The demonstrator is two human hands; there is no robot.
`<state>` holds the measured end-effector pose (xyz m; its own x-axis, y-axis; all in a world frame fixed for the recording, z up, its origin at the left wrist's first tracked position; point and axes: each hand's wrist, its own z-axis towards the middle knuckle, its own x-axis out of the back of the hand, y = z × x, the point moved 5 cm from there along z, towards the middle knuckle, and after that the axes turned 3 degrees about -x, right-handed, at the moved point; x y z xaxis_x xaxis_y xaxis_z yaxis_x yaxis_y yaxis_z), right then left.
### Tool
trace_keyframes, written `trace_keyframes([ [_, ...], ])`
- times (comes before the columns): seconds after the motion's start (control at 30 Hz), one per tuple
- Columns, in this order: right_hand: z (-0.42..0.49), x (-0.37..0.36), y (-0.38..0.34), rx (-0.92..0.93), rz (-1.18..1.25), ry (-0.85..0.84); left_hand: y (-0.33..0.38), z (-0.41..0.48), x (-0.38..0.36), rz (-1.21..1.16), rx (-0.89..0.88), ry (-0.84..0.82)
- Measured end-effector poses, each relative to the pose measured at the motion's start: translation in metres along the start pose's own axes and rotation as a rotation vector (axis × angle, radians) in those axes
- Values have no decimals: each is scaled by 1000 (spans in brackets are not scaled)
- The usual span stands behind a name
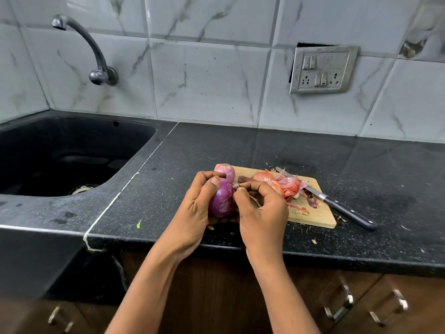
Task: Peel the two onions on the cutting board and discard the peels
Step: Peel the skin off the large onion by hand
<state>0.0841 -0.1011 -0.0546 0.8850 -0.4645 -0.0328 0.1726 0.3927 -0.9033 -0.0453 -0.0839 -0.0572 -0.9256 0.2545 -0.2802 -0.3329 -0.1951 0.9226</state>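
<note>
The left hand [195,206] grips a purple onion [221,200], fingers curled round its left side and thumb pressed on its upper face, so the onion sits between the two hands over the near left edge of the cutting board [313,213]. The right hand [262,210] is at the onion's right side, thumb and fingertips pinched together on a thin strip of skin near its top. A second onion [225,170] rests on the board's far left corner, just beyond the left fingertips. Loose peels [285,185] are heaped on the far right of the board, partly over a knife [337,203] whose dark handle runs off onto the black counter [240,145].
</note>
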Motion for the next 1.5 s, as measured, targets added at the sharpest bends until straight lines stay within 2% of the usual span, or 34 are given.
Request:
trace_keyframes([
  [0.13,2,1,8,-103,131,8,1,0,0,-105,23,-2],
  [0.43,2,4,10,-169,294,27,0,1,3,-113,27,20],
  [0.7,3,9,10,-38,135,138,-2,3,6,-140,38,72],
  [0.83,-1,10,-1,51,140,41,-2,3,5,-111,29,65],
  [0.97,-10,12,-12,181,-2,-131,0,3,5,-106,14,79],
  [1.1,-13,11,-20,340,-190,-125,-1,3,4,-77,3,62],
  [1.23,-5,8,-12,278,-246,-78,-1,2,1,-10,-21,8],
  [1.37,6,10,-10,167,-262,-122,0,1,-1,31,-47,-31],
  [1.5,13,15,-3,113,-244,-121,-4,2,1,-5,3,-41],
])
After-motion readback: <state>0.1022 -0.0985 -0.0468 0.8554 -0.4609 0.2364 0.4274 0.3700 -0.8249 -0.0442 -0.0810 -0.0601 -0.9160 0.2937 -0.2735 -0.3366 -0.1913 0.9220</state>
